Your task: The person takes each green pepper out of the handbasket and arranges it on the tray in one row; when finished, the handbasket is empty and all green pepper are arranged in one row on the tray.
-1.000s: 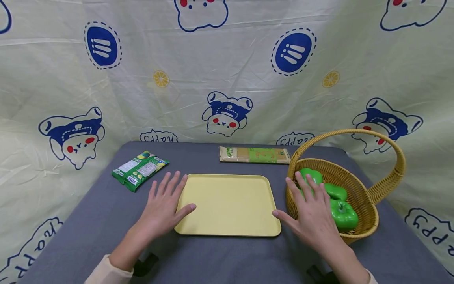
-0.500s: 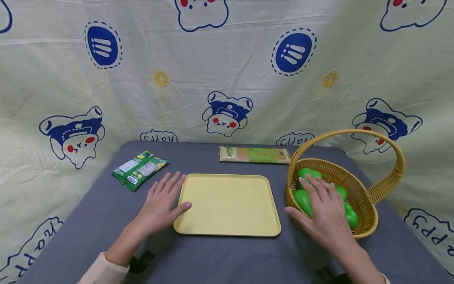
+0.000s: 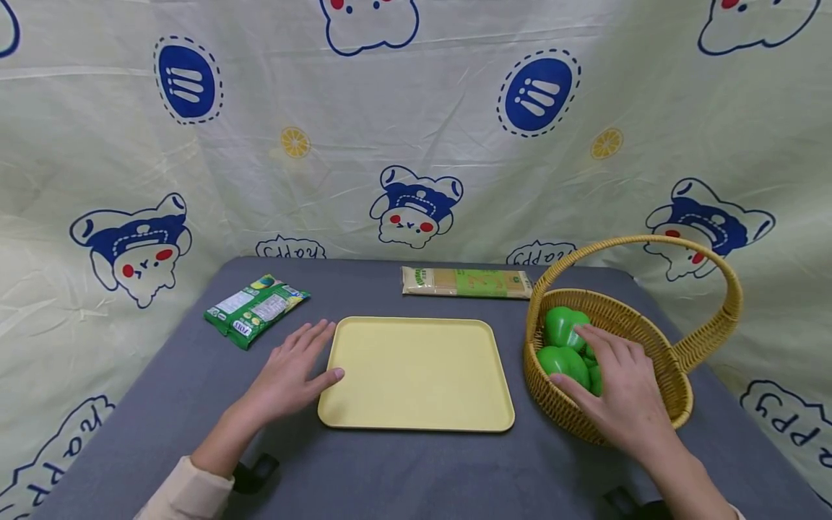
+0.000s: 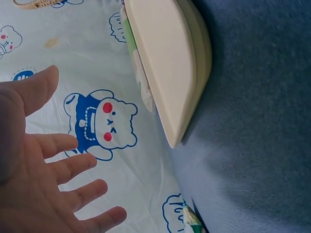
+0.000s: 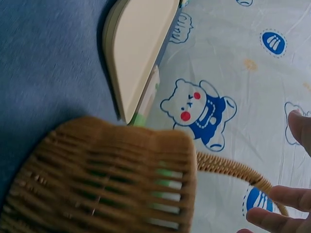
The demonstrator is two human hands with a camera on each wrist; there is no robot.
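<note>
My right hand (image 3: 620, 390) hovers over the wicker basket (image 3: 565, 415), fingers extended and slightly bent, holding nothing. Inside the basket lie several green bell peppers (image 3: 564, 365), some of them partly hidden by that hand. In the right wrist view, the basket's side (image 5: 97, 179) fills the lower left and fingertips (image 5: 272, 218) show near its handle (image 5: 233, 167). My left hand (image 3: 286, 379) is spread with its thumb over the left edge of a pale yellow tray (image 3: 419, 375). The left wrist view shows that hand (image 4: 53, 179) with fingers apart and nothing in the palm.
A green snack bag (image 3: 256, 310) lies at the back left of the grey-blue table (image 3: 416, 477). Behind the tray is a long, flat brown-and-green package (image 3: 466, 283). A white cartoon-printed cloth (image 3: 416, 108) hangs behind, and the basket's tall handle (image 3: 728, 289) arches above it.
My right hand has moved right, from the basket's left side to over its middle, uncovering peppers on the left. My left hand has drifted slightly left and down.
</note>
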